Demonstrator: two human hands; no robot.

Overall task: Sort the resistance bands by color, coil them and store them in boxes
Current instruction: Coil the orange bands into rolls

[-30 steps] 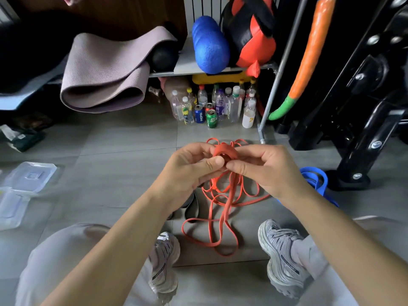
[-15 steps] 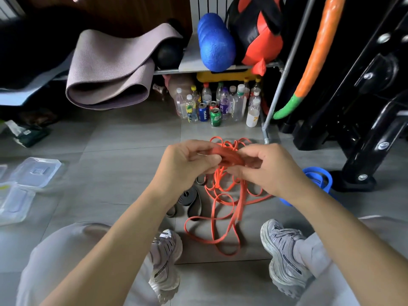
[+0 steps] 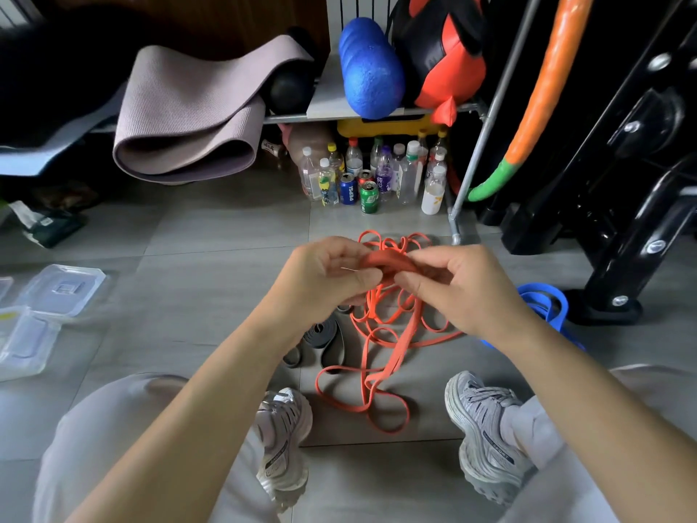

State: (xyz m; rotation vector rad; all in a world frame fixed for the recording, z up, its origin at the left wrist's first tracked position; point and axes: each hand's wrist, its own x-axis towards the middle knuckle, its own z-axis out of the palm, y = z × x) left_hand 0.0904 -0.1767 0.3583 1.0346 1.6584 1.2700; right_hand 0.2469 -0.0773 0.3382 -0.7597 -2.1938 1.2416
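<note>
My left hand (image 3: 327, 275) and my right hand (image 3: 458, 286) meet above the floor, both pinching a small coil of an orange resistance band (image 3: 384, 260). The rest of that band hangs down and lies in loose orange loops (image 3: 373, 375) on the grey tiles between my shoes. Grey bands (image 3: 324, 339) lie partly under my left wrist. Blue bands (image 3: 543, 303) lie to the right, partly hidden by my right forearm. Clear plastic boxes (image 3: 36, 318) sit at the left edge.
A row of bottles and cans (image 3: 371, 179) stands under a metal shelf (image 3: 362, 111) ahead. A folded mat (image 3: 192, 118), a blue foam roller (image 3: 371, 69) and a black exercise machine (image 3: 618, 190) crowd the back and right. My shoes (image 3: 486, 435) flank the bands.
The hands have turned the orange coil a little and the trailing loops on the floor have shifted. The view has tilted slightly downward.
</note>
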